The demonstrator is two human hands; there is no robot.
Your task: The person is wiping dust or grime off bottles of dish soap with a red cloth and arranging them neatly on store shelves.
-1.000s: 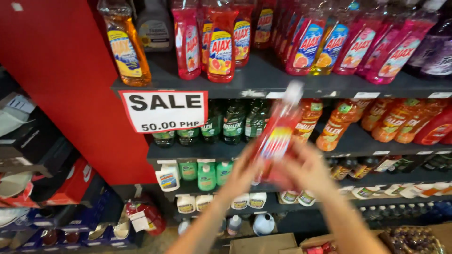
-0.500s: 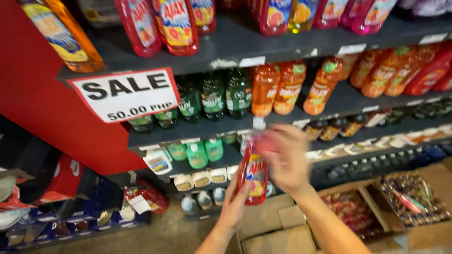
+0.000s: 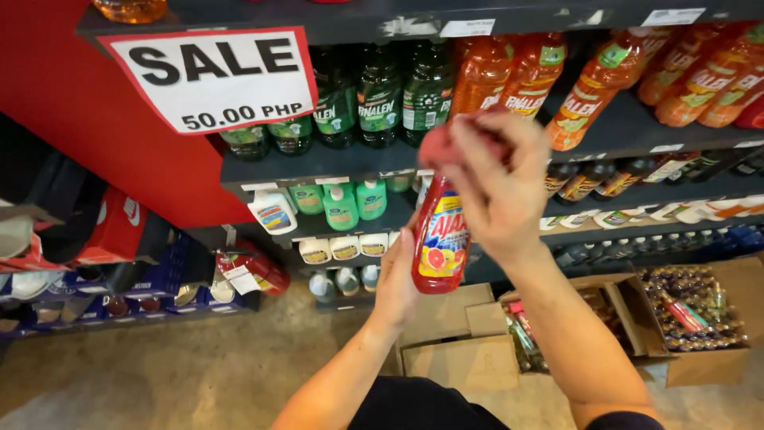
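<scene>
head view: a red dish-soap bottle (image 3: 438, 239) stands upright in front of the shelves, its long axis running top to bottom, held in the air between both hands. the left hand (image 3: 395, 285) cups the lower body from the left side and behind, its grip closed around the bottle. the right hand (image 3: 495, 185) sits directly above, its grip wrapped over the cap end with a reddish cloth (image 3: 440, 146) bunched under the fingers, so the cap itself is hidden. the bottle is clear red plastic with a bright label showing a citrus slice. behind it, dark green bottles (image 3: 379, 94) and orange bottles (image 3: 509, 76) line a shelf (image 3: 318, 166), a white sale sign (image 3: 213, 76) hangs upper left, and open cardboard boxes (image 3: 465, 338) rest on the floor below.
</scene>
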